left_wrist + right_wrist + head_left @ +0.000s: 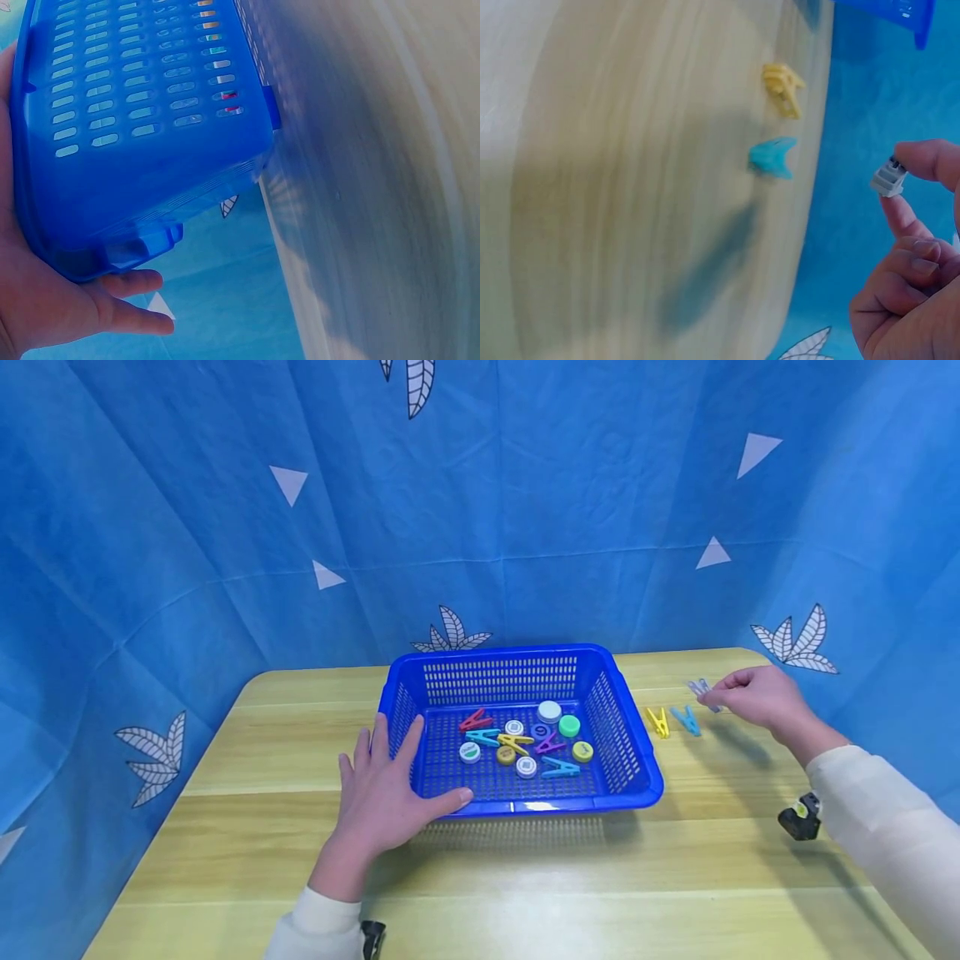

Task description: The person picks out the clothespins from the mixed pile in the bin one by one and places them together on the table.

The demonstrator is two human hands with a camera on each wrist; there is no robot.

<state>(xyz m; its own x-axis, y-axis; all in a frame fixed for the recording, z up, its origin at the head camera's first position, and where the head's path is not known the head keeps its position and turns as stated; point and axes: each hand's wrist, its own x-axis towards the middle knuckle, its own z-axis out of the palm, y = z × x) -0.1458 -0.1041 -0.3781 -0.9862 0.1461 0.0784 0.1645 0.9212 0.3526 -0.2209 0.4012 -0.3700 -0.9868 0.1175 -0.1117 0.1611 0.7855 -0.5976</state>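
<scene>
A pale wooden worktop (525,897) has rounded far corners. Near the middle of its far edge stands a rectangular blue plastic basket (570,803), with a smooth rim, slotted walls and a mesh floor.

The left hand (382,797) rests at the basket's near left corner, fingers spread over the left rim, thumb along the near rim. The right hand (757,697) is well apart from the basket, above the worktop near its far right corner, thumb and index finger pinching a small pale grey peg (701,687). That peg is held clear of the wood.

Between the basket and the right hand, a yellow peg (658,722) and a light blue peg (686,721) lie side by side on the worktop, the light blue one closer to the hand.

Inside the basket, right of the left hand, red, teal, yellow, purple and blue pegs (561,767) mix with round bottle caps (569,726) in white, green, violet and yellow.
</scene>
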